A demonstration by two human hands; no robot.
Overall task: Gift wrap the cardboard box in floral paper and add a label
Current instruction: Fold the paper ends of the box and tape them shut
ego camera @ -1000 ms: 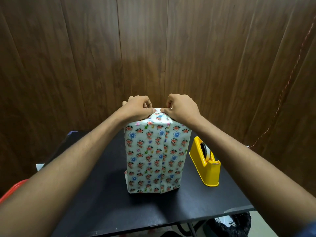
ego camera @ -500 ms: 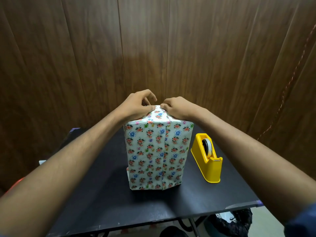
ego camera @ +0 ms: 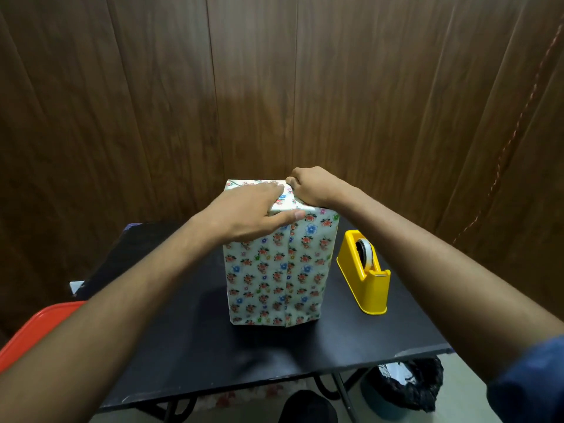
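Observation:
The box [ego camera: 274, 276] stands upright in the middle of the black table [ego camera: 195, 340], covered in white floral paper with a vertical seam down its front. My left hand [ego camera: 250, 212] lies flat across the top, fingers straight, thumb pressed against the upper front edge. My right hand [ego camera: 311, 187] sits at the top right corner with fingers curled, pinching a fold of the floral paper there. Most of the box top is hidden under both hands. No label is in view.
A yellow tape dispenser [ego camera: 364, 270] with a white roll stands right of the box. A red object's edge [ego camera: 33, 334] shows at the lower left. A bin with a black bag [ego camera: 406, 389] stands under the table's right corner. Wooden panelling rises behind the table.
My left hand went from pinching the paper at the top centre to lying flat over the top. My right hand shifted toward the right corner.

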